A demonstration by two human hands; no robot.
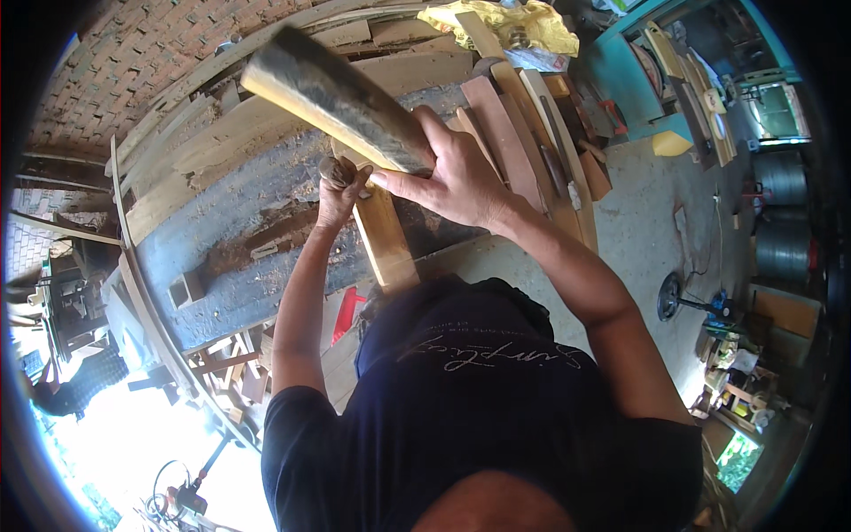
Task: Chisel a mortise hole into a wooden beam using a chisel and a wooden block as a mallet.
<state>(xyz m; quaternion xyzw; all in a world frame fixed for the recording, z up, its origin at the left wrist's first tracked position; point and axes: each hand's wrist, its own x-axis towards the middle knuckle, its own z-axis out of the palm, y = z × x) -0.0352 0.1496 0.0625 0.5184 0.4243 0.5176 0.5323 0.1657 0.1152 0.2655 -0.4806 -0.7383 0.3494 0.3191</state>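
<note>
My right hand (461,177) is closed around the lower end of a thick wooden block (332,93), dark on its broad face and pale yellow along one edge. The block slants up to the left, above the bench. Just below it, my left hand (339,197) grips a round-handled tool (336,170) that looks like a chisel. Only the worn top of its handle shows; its lower end is hidden. Under my hands a pale wooden piece (386,239) lies across the bench edge, its near end close to my body.
The dark workbench (222,266) carries wood shavings, long boards (191,173) and a small hollow block (186,289). Several curved wooden pieces (505,133) lie to the right, with a yellow plastic bag (523,25) behind. A red object (347,314) is by the near edge. A fan (671,296) stands on the floor.
</note>
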